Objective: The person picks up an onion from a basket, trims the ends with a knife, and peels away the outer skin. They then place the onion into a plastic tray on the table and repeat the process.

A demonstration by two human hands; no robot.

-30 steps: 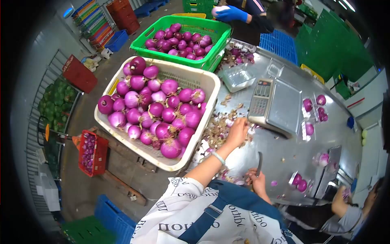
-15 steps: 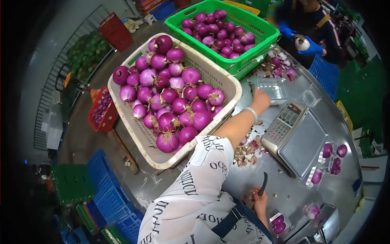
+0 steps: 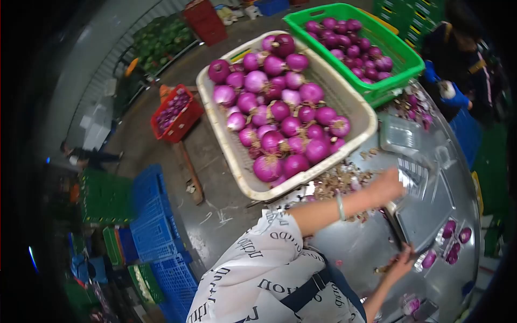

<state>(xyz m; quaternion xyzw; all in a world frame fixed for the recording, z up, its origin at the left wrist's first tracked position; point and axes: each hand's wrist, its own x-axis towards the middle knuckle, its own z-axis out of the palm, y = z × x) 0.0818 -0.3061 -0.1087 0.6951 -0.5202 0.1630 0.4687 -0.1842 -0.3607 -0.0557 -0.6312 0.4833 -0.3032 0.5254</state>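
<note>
My left hand (image 3: 386, 187), with a bracelet on the wrist, is blurred by motion and closed on a clear plastic tray (image 3: 416, 173) above the scale (image 3: 425, 212). More clear trays (image 3: 399, 133) lie just beyond, on the steel table. At the near edge of the scale, my right hand (image 3: 397, 262) is closed around a knife (image 3: 398, 230), whose dark blade points up and away. Loose onion skins (image 3: 339, 183) are heaped beside my left forearm. Red onions in clear packs (image 3: 429, 259) sit to the right of my right hand.
A cream crate (image 3: 253, 185) full of red onions stands at the table's far-left side, with a green crate (image 3: 377, 91) of onions behind it. Across the table, a person in blue gloves (image 3: 458, 98) holds a pale onion. Blue crates (image 3: 153, 207) stand on the floor left.
My left hand has drawn back toward me from the stacked trays, bringing one tray over the scale. My right hand has moved with the knife to the scale's edge. The view has shifted.
</note>
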